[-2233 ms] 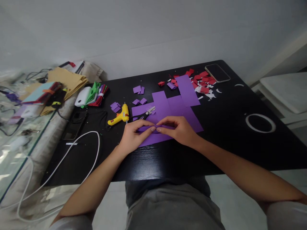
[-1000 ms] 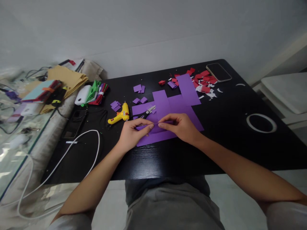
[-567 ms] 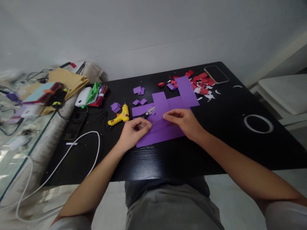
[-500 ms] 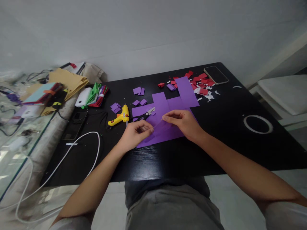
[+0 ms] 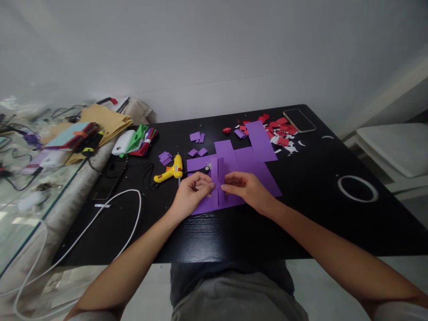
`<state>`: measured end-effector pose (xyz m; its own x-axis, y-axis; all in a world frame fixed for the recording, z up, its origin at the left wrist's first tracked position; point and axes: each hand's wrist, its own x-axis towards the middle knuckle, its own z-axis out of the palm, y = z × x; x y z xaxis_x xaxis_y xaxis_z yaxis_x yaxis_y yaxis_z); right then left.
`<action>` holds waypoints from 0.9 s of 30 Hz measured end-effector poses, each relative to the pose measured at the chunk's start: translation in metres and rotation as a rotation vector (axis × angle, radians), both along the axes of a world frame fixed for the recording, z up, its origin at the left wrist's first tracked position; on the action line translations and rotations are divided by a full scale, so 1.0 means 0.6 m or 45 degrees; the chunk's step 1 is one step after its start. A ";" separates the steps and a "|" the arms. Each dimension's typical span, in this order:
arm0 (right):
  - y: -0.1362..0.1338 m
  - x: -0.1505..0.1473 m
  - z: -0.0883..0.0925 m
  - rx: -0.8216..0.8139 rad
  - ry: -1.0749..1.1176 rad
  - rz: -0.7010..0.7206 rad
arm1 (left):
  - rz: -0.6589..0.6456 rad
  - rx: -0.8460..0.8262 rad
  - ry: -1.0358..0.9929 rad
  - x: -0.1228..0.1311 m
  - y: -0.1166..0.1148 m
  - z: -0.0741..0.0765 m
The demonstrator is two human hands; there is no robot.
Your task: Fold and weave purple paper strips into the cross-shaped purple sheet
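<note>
Between my two hands is a creased strip of purple paper (image 5: 215,171), upright in view with a fold running along its length. My left hand (image 5: 191,195) pinches its left edge between thumb and fingers. On the opposite edge, my right hand (image 5: 249,191) grips it the same way. Below lies a larger purple sheet (image 5: 267,178) on the black table, partly covered by the strip and hands. Two cut purple strips (image 5: 262,141) rest on the sheet's far side. Scissors (image 5: 206,169) with dark handles sit beside my left hand, their blades mostly hidden behind the held strip.
A yellow glue gun (image 5: 172,170) lies left of the scissors. Small purple pieces (image 5: 197,137) are spread behind it. Red and white scraps (image 5: 282,133) lie near a phone (image 5: 300,120) at back right. A tape ring (image 5: 357,200) is at right; a white cable (image 5: 138,209) loops at left.
The held paper has turned from edge-on and slanted to facing me, showing its lengthwise fold. My hands have come closer together and level. The whole scene sits slightly lower in view.
</note>
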<state>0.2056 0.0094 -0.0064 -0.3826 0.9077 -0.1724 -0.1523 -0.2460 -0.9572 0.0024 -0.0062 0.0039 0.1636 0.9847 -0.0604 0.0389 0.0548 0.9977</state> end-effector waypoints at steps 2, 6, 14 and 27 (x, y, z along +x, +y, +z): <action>0.000 0.000 -0.001 -0.002 -0.031 -0.043 | -0.044 -0.029 -0.036 0.003 -0.002 -0.003; 0.002 0.000 -0.001 -0.007 -0.073 -0.082 | -0.093 0.007 -0.042 0.006 -0.003 -0.007; -0.003 -0.001 0.004 0.013 -0.068 -0.094 | -0.086 0.063 -0.039 0.006 -0.005 -0.009; -0.008 0.000 0.004 0.065 0.063 -0.052 | -0.094 0.262 0.068 -0.004 -0.009 -0.004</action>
<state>0.2059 0.0046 -0.0043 -0.3518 0.9299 -0.1070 -0.2090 -0.1895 -0.9594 0.0000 -0.0115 0.0018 0.2374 0.9627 0.1299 0.0886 -0.1546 0.9840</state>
